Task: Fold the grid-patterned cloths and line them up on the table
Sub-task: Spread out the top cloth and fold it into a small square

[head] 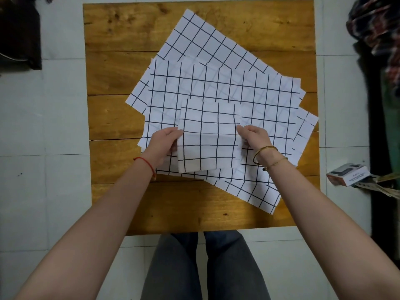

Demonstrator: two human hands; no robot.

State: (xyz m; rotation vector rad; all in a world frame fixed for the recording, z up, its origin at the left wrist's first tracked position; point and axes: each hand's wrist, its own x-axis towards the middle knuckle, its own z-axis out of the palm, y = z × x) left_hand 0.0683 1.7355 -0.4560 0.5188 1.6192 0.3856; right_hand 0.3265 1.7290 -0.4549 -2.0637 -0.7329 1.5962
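On the table: we note spread cloths.
Folded cloth: left hand and right hand each pinch a side.

Both forearms extended forward, bare. Left hand and right hand level, palms facing inward, fingers curled, each gripping one side edge of the folded cloth.

Wooden plank worktop sitting on a pale tiled floor. Dark stuff top left, patterned fabric heap far right, small box on the floor nearby. Dim light.
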